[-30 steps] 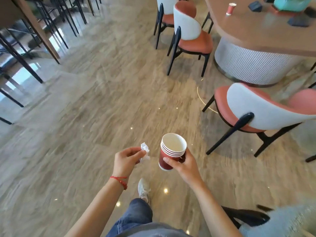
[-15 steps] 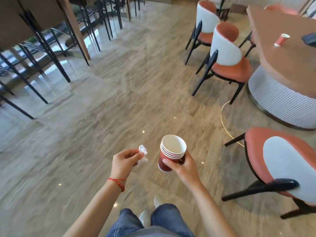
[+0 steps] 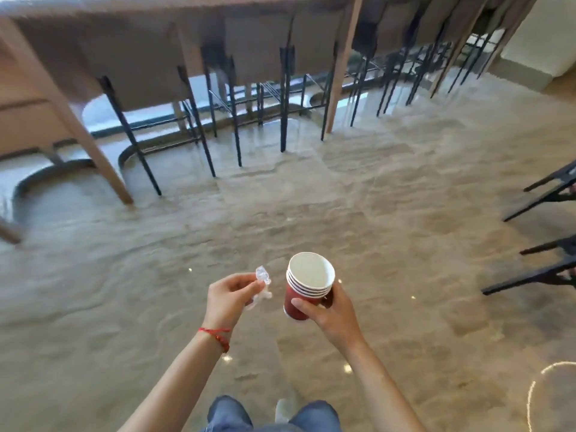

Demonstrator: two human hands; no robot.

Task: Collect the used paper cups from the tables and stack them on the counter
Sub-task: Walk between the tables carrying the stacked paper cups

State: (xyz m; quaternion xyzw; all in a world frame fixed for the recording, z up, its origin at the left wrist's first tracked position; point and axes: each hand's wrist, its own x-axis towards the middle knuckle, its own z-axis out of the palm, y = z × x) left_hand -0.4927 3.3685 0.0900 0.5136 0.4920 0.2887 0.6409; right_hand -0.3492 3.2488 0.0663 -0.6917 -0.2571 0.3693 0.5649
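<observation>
Glossy polished stone is seen in the floor (image 3: 389,213); matt red paper in the stacked cups (image 3: 307,288); crinkled clear plastic in the wrapper (image 3: 261,283); wood in the table legs (image 3: 78,132).

The stack of cups (image 3: 307,286) sits right of the wrapper (image 3: 261,285), with stools (image 3: 218,98) beyond under a table (image 3: 156,29).

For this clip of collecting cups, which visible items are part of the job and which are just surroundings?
Part of the job:
- stack of red paper cups, held in the right hand
- crumpled clear wrapper, pinched in the left hand; probably rubbish picked up along the way

Just surroundings:
- long wooden table
- black-legged bar stools under it
- chair legs at the right edge
</observation>
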